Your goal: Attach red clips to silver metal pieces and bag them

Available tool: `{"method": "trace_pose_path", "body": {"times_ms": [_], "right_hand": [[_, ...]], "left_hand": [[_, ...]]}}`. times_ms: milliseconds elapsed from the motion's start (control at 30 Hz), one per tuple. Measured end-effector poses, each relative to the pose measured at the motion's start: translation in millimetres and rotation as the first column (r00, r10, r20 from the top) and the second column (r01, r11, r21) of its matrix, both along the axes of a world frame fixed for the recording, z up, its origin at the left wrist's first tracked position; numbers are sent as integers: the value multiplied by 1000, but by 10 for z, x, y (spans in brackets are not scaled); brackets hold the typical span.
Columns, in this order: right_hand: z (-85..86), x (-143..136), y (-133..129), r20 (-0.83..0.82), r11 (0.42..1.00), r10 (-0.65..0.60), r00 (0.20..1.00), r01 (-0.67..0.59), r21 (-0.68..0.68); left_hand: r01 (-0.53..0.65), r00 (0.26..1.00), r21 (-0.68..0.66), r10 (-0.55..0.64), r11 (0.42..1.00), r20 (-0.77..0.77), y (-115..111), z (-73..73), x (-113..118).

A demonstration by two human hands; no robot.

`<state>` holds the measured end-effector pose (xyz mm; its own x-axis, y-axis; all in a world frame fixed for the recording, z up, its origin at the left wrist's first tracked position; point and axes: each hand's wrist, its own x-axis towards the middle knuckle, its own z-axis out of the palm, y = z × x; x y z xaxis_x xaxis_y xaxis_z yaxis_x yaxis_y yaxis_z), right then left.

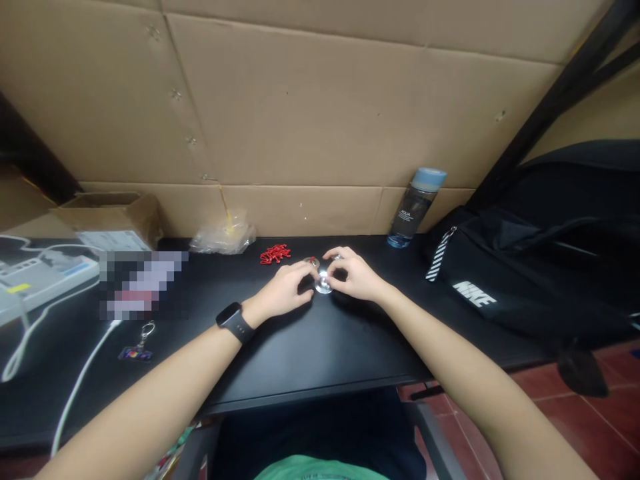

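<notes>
A small shiny round metal piece [323,288] lies at the middle of the black table, between my two hands. My right hand [356,275] has its thumb and index finger closed together on the right side of this piece. From the left, my left hand [286,291] reaches its left edge with curled thumb and index finger. Just behind the left fingertips is another small round metal item [313,261] with a bit of red on it, partly covered by the fingers. A heap of small red pieces [275,254] sits behind my left hand.
A water bottle [417,208] with a blue cap stands at the back right, beside a black bag [475,280]. Clear plastic wrap [223,239], an open cardboard box [111,217], a power strip [45,280], white cables and a keychain [136,352] occupy the left.
</notes>
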<state>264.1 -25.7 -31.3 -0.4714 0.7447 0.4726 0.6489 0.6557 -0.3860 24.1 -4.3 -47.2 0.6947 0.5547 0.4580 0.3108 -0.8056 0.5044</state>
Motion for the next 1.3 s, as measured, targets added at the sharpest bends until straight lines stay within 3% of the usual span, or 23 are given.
{"method": "trace_pose_path", "body": {"times_ms": [333, 700, 1000, 1300], "right_hand": [[-19, 10, 13, 14, 999, -40, 999, 40, 1], [-49, 3, 43, 3, 999, -35, 999, 35, 1], [-70, -19, 38, -24, 999, -47, 999, 48, 26], [-24, 94, 84, -45, 993, -90, 995, 93, 68]], "left_hand": [[73, 961, 107, -41, 992, -274, -86, 28, 3], [40, 928, 171, 27, 984, -371, -165, -34, 7], [30, 932, 142, 23, 989, -361, -159, 6, 10], [-124, 894, 223, 206, 967, -397, -130, 33, -101]]}}
